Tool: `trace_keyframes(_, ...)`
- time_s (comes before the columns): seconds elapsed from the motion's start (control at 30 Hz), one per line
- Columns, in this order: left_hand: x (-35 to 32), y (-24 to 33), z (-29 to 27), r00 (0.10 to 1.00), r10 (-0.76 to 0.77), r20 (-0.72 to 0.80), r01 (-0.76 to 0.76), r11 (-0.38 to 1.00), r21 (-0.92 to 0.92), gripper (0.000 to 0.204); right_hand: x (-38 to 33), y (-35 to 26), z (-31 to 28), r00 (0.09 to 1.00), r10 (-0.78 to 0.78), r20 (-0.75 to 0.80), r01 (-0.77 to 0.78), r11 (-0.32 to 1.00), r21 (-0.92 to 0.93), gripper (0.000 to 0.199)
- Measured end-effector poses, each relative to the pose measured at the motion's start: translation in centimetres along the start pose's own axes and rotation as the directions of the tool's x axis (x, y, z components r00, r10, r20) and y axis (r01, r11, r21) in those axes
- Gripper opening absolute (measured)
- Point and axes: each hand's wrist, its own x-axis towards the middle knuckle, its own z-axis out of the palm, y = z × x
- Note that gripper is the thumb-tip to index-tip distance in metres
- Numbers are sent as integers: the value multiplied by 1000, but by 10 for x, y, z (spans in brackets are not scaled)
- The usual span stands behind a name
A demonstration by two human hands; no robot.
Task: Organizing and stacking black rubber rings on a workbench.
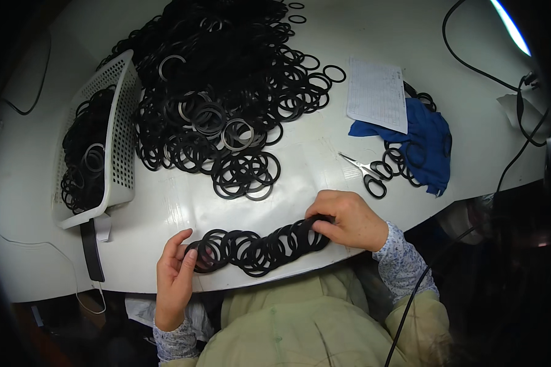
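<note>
A row of overlapping black rubber rings (269,251) lies along the near edge of the white table, between my two hands. My left hand (176,274) is at the row's left end, its thumb and fingers closed around the last rings. At the other end, my right hand (349,221) pinches several rings bunched together between thumb and fingers. Beyond the row, a large heap of similar rings (226,113) spreads toward the far side, with a few greyer rings among the black ones.
A white perforated basket (120,131) holding more rings stands at the left, with a dark strip (92,252) below it. To the right lie black-handled scissors (374,175), a blue cloth (431,147) over some rings, and a paper sheet (376,95). Black cables (508,162) run down the right side.
</note>
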Motion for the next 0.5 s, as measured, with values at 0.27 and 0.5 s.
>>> trace_keyframes(0.27,3,-12,-15,998,-27,-61,26,999,-27,29,-15,1,-11,999,33,-38,-34,999,-18,24)
trace_keyframes(0.5,2,-15,-25,988,93,-123,-77,989,126,27,-21,-6,-13,995,34,-92,-41,996,-77,33)
